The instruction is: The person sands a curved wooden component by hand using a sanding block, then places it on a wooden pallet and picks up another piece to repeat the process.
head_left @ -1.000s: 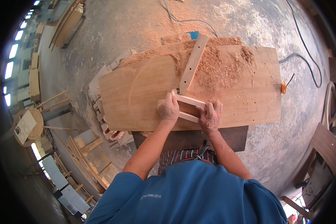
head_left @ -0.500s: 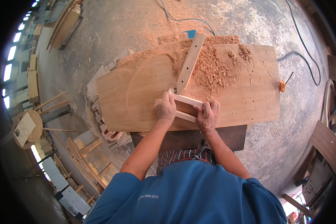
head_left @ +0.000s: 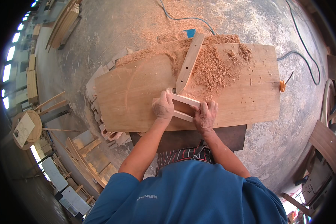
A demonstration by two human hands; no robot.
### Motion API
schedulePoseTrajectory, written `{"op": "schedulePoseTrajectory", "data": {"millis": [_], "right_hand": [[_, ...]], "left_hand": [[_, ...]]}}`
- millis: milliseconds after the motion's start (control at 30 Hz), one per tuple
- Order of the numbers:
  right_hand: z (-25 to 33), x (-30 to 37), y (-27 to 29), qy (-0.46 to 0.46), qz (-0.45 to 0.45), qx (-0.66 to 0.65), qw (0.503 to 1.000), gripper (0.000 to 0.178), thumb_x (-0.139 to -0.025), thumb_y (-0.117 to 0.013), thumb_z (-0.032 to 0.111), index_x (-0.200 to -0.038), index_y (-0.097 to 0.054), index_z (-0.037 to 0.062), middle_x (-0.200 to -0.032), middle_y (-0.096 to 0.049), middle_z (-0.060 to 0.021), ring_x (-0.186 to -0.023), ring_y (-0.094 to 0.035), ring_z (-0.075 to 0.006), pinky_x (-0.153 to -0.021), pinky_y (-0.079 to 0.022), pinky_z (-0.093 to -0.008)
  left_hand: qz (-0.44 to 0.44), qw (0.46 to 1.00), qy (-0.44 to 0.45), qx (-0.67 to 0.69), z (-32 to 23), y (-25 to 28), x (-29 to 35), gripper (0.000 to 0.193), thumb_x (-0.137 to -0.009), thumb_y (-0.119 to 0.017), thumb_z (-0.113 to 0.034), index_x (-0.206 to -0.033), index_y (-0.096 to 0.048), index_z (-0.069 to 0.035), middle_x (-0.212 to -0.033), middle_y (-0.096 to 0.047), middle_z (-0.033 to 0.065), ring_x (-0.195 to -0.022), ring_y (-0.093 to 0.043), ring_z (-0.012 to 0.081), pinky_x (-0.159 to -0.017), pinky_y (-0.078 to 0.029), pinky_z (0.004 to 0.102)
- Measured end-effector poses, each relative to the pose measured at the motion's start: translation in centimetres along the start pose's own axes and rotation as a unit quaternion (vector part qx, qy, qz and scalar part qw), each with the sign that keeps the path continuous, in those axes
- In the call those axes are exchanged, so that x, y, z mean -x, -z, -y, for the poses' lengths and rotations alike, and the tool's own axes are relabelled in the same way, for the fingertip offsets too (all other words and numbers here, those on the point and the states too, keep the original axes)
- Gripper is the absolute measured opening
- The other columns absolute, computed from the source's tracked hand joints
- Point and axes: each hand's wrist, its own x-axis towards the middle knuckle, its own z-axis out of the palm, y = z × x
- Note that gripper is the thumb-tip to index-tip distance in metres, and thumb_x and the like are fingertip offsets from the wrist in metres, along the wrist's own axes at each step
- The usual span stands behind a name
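Observation:
A small pale wooden frame (head_left: 186,99) with two parallel rails lies on the brown wooden tabletop (head_left: 138,89). My left hand (head_left: 163,106) is closed round its left end, and my right hand (head_left: 206,115) grips the right end. Fingers hide both ends of the frame. Its upper left corner is close to the lower tip of a long wooden strip (head_left: 190,61) with several holes, set at a slant across the top. Beside that tip a small shiny part (head_left: 173,90) shows, too small to make out.
Heaped wood shavings (head_left: 216,71) cover the tabletop right of the strip and its far edge. An orange fitting (head_left: 282,86) sits at the right edge. Hoses (head_left: 302,56) run over the floor. Stacked boards (head_left: 65,24) and a round stool (head_left: 27,128) stand to the left.
Both hands and the wooden frame have shifted slightly to the left along the tabletop. The grip of each hand looks the same.

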Motion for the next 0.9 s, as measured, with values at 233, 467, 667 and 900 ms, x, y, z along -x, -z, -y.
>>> {"op": "schedulePoseTrajectory", "data": {"millis": [233,467,667,900], "right_hand": [[0.4,0.0,-0.4,-0.001,0.001,0.001,1.0,0.027,-0.085,-0.076,0.027,-0.085,-0.058,0.0078,-0.096,-0.053,-0.0124,-0.09,-0.051,-0.0345,-0.079,-0.041,-0.0466],[0.6,-0.2,-0.9,0.0,0.001,-0.002,1.0,0.032,-0.086,-0.077,0.03,-0.083,-0.055,0.0074,-0.094,-0.052,-0.0123,-0.089,-0.05,-0.0346,-0.08,-0.041,-0.0469],[0.8,-0.4,-1.0,0.007,-0.007,-0.003,1.0,0.031,-0.088,-0.076,0.031,-0.085,-0.056,0.0071,-0.096,-0.053,-0.0125,-0.091,-0.05,-0.0348,-0.081,-0.041,-0.0467],[1.0,-0.5,-0.8,0.01,0.009,-0.008,1.0,0.031,-0.089,-0.075,0.031,-0.087,-0.058,0.0062,-0.097,-0.054,-0.013,-0.092,-0.051,-0.0346,-0.082,-0.041,-0.0467]], "left_hand": [[-0.05,0.998,-0.033,-0.032,0.7,-0.2,-0.3,0.025,-0.098,-0.057,-0.027,-0.08,-0.054,-0.011,-0.058,-0.059,0.0149,-0.057,-0.059,0.0405,-0.065,-0.047,0.0525],[-0.044,0.998,-0.031,-0.027,1.1,-0.1,-0.5,0.025,-0.098,-0.057,-0.026,-0.079,-0.054,-0.01,-0.058,-0.059,0.0148,-0.056,-0.058,0.0403,-0.066,-0.047,0.052],[-0.041,0.998,-0.024,-0.028,1.1,0.0,-0.7,0.025,-0.098,-0.056,-0.026,-0.08,-0.055,-0.01,-0.059,-0.06,0.0152,-0.058,-0.058,0.0408,-0.065,-0.047,0.0526],[-0.036,0.999,-0.012,-0.034,1.2,0.1,-0.7,0.024,-0.099,-0.056,-0.026,-0.082,-0.055,-0.01,-0.06,-0.06,0.0159,-0.06,-0.058,0.0421,-0.063,-0.047,0.0538]]}}
